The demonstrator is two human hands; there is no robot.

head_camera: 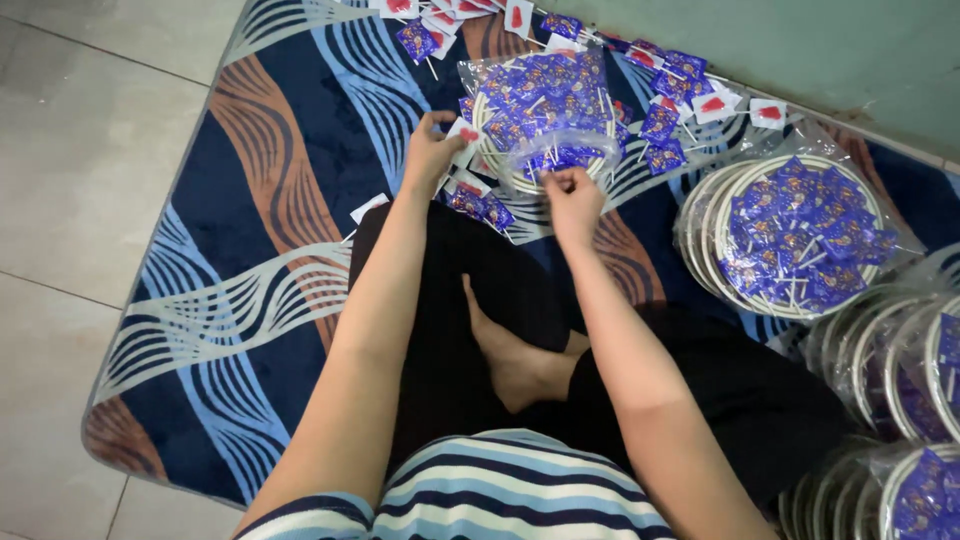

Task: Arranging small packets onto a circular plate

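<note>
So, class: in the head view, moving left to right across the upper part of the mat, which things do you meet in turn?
Left hand → clear bag of purple-wrapped lollipops with the right hand at its near edge → bagged white ring filled with purple lollipops.

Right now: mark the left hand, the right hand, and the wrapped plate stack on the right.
left hand (pixel 430 150), head view, back of the hand.
right hand (pixel 573 200), head view, knuckles.
wrapped plate stack (pixel 800 235), head view, purple packets on the top plate.

My left hand (pixel 432 150) pinches a small white wrapper with a red mark (pixel 467 133). My right hand (pixel 572 195) holds the clear plastic bag of purple-wrapped lollipops (pixel 545 100) near the rug's far edge. A second such sealed bag (pixel 795 235) lies toward its right edge.
</note>
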